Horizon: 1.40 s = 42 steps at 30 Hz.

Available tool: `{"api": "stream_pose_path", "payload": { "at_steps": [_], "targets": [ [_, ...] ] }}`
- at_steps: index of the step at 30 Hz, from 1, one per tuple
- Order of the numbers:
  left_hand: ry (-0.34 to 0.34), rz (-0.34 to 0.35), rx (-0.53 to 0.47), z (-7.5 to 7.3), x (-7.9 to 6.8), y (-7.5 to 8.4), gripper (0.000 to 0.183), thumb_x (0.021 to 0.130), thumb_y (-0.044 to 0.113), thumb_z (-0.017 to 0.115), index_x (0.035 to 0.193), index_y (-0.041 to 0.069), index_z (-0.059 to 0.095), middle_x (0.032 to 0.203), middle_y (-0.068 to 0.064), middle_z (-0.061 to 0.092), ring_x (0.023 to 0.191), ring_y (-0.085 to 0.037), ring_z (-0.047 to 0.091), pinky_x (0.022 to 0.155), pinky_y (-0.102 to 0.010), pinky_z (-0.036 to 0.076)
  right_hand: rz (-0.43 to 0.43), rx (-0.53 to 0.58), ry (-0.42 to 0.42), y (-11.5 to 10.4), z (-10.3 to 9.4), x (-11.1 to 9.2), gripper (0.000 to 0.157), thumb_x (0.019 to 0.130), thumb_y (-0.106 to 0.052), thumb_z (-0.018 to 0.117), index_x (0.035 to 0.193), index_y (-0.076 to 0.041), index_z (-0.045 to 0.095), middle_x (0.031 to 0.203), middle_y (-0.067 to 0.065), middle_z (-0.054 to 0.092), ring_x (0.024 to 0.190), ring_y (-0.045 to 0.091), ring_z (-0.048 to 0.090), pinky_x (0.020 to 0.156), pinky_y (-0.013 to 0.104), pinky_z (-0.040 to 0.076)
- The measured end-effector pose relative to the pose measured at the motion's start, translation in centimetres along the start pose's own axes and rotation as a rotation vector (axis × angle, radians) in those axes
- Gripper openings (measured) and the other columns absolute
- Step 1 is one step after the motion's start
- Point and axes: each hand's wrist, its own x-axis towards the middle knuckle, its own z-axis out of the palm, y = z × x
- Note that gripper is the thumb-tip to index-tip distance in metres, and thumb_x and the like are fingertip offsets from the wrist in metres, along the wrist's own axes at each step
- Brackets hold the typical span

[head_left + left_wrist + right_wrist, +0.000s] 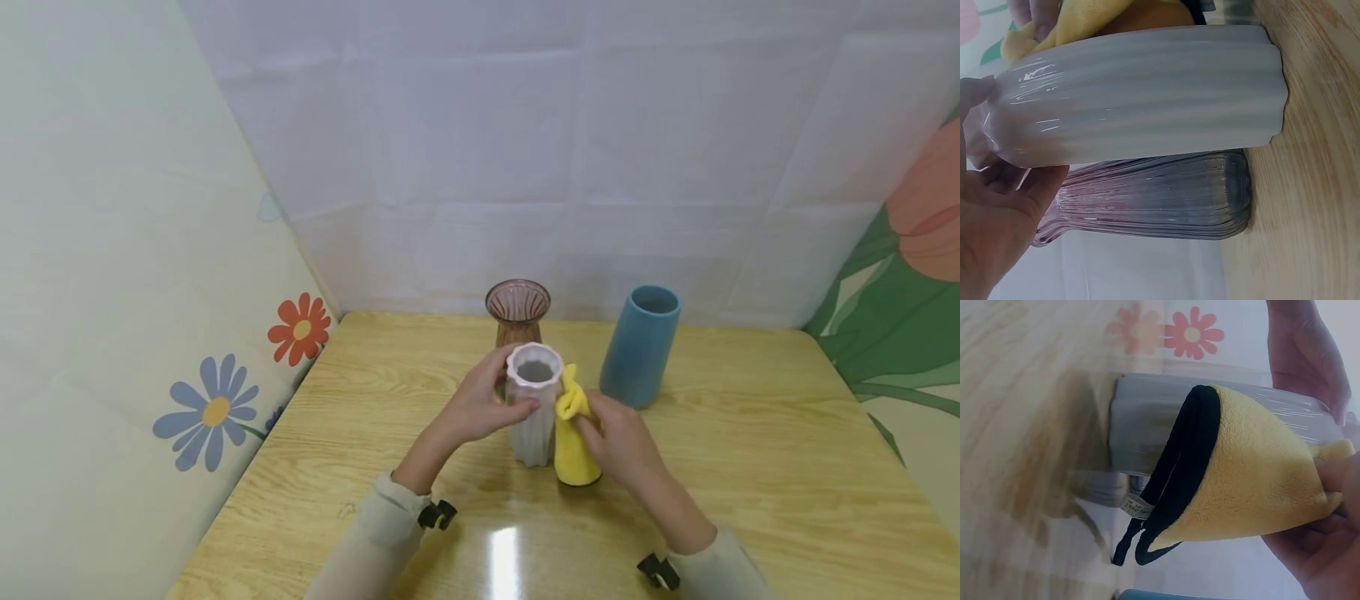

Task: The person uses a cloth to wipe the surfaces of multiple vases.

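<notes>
A white fluted vase [531,433] with a scalloped rim stands upright in the head view. My left hand [480,398] grips it just under the rim, the thumb across its front. In my right hand [621,437] is a yellow cloth [576,454], pinched near its top and hanging down right beside the vase. The right wrist view shows the cloth's dark edging [1200,437] and a small white label [1137,506]. Close behind the white vase is a ribbed, purplish glass vase [1160,197], partly hidden by it in the head view.
A blue vase [640,350] stands behind my right hand, toward the back of the wooden table [750,450]. White sheeting [465,167] hangs along the table's back edge. Flower-patterned panels [90,250] flank both sides.
</notes>
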Motion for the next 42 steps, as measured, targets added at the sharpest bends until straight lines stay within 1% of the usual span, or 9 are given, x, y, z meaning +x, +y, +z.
{"api": "stream_pose_path", "payload": {
  "at_steps": [5, 8, 10, 16, 21, 28, 33, 38, 42],
  "targets": [
    [-0.009, 0.001, -0.007, 0.0, 0.0, -0.3, 0.074, 0.081, 0.013, 0.084, 0.146, 0.007, 0.047, 0.133, -0.01, 0.059, 0.121, -0.025, 0.058, 0.102, -0.048, 0.051, -0.026, -0.032, -0.001, 0.4, 0.5, -0.5, 0.016, 0.085, -0.004, 0.078, 0.099, -0.002, 0.072, 0.092, 0.013, 0.074, 0.082, 0.028, 0.072, 0.07, 0.043, 0.06],
    [-0.018, -0.01, -0.016, -0.1, 0.0, -0.4, 0.076, 0.081, 0.013, 0.084, 0.147, 0.009, 0.046, 0.134, -0.009, 0.059, 0.121, -0.025, 0.058, 0.102, -0.046, 0.051, -0.047, -0.041, -0.007, 0.5, 0.7, -0.8, 0.014, 0.084, -0.004, 0.079, 0.097, -0.002, 0.073, 0.09, 0.012, 0.074, 0.08, 0.026, 0.072, 0.068, 0.041, 0.061],
    [-0.026, -0.017, -0.031, -0.1, 0.1, -0.5, 0.077, 0.081, 0.012, 0.084, 0.147, 0.008, 0.045, 0.134, -0.01, 0.058, 0.121, -0.026, 0.058, 0.102, -0.046, 0.052, -0.055, -0.042, -0.013, 0.6, 0.8, -1.0, 0.014, 0.084, -0.003, 0.079, 0.097, -0.001, 0.073, 0.091, 0.013, 0.075, 0.081, 0.026, 0.072, 0.069, 0.04, 0.061],
    [-0.048, -0.03, -0.065, -0.2, 0.2, -0.6, 0.077, 0.082, 0.009, 0.082, 0.148, 0.005, 0.043, 0.136, -0.013, 0.058, 0.122, -0.03, 0.058, 0.103, -0.047, 0.052, -0.03, -0.065, -0.038, 0.6, 1.1, -1.4, 0.013, 0.086, -0.005, 0.078, 0.098, -0.003, 0.073, 0.092, 0.011, 0.075, 0.082, 0.026, 0.072, 0.07, 0.041, 0.061],
    [-0.067, -0.027, -0.065, -0.4, 0.3, -0.7, 0.074, 0.084, 0.012, 0.081, 0.148, 0.007, 0.044, 0.135, -0.011, 0.058, 0.122, -0.027, 0.059, 0.104, -0.046, 0.051, -0.025, -0.101, -0.047, 0.7, 1.5, -1.6, 0.011, 0.085, -0.006, 0.079, 0.093, -0.005, 0.072, 0.087, 0.01, 0.074, 0.078, 0.025, 0.071, 0.066, 0.041, 0.059],
    [-0.083, -0.028, -0.044, -0.5, 0.2, -0.7, 0.074, 0.085, 0.015, 0.081, 0.148, 0.007, 0.042, 0.135, -0.01, 0.057, 0.124, -0.027, 0.058, 0.104, -0.046, 0.051, 0.003, -0.122, -0.101, 0.9, 1.9, -1.9, 0.009, 0.086, -0.008, 0.079, 0.086, -0.01, 0.07, 0.081, 0.006, 0.072, 0.074, 0.021, 0.07, 0.063, 0.037, 0.058],
    [-0.09, -0.045, -0.051, -0.4, 0.1, -0.4, 0.075, 0.085, 0.015, 0.081, 0.148, 0.007, 0.041, 0.136, -0.01, 0.056, 0.126, -0.027, 0.057, 0.106, -0.044, 0.049, 0.01, -0.132, -0.136, 1.0, 2.0, -2.0, 0.016, 0.086, -0.007, 0.079, 0.08, -0.013, 0.065, 0.077, 0.003, 0.069, 0.072, 0.018, 0.067, 0.061, 0.035, 0.055],
    [-0.095, -0.059, -0.061, -0.5, 0.1, -0.1, 0.075, 0.085, 0.014, 0.081, 0.148, 0.006, 0.041, 0.136, -0.011, 0.056, 0.126, -0.028, 0.057, 0.107, -0.041, 0.049, 0.005, -0.145, -0.199, 1.1, 1.9, -1.9, 0.023, 0.087, -0.007, 0.076, 0.074, -0.015, 0.06, 0.07, -0.001, 0.062, 0.065, 0.012, 0.058, 0.056, 0.031, 0.05],
    [-0.103, -0.062, -0.047, -0.6, 0.2, -0.1, 0.075, 0.086, 0.015, 0.08, 0.148, 0.006, 0.04, 0.136, -0.011, 0.055, 0.126, -0.027, 0.056, 0.107, -0.04, 0.049, -0.003, -0.168, -0.252, 1.3, 2.0, -1.8, 0.025, 0.086, -0.007, 0.076, 0.072, -0.014, 0.058, 0.067, -0.001, 0.059, 0.062, 0.012, 0.054, 0.053, 0.032, 0.047]
  ]
}}
